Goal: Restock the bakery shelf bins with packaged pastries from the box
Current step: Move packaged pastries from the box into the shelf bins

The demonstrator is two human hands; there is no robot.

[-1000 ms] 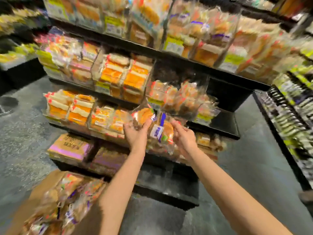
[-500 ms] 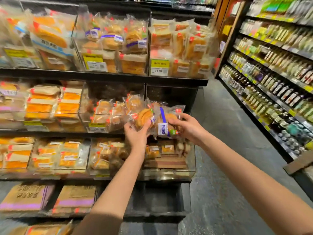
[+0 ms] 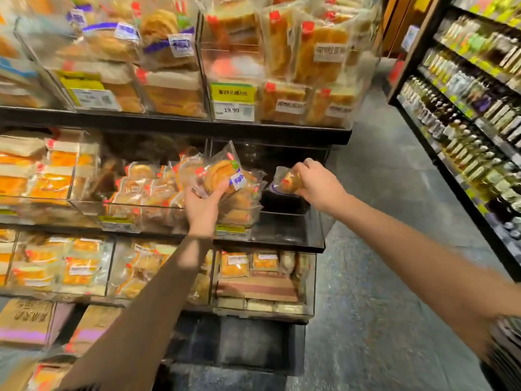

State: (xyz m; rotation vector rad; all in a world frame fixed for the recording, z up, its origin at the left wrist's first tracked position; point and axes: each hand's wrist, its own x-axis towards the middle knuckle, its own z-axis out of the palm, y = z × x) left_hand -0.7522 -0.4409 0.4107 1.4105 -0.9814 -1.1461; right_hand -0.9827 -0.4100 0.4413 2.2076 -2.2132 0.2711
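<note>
Mid-placement, basically. Right hand [image 3: 317, 184] pinched one packaged pastry [image 3: 284, 180] over the near-empty right end of the middle-shelf bin [image 3: 287, 238]. Left hand [image 3: 203, 206] gripped a second pastry pack [image 3: 222, 172] with a blue label, held against the pile already in that bin. My read: best to drop the right one flat at the back of the gap, label forward, then fill frontward. Watch the stack by the left hand, it looked ready to slump.
</note>
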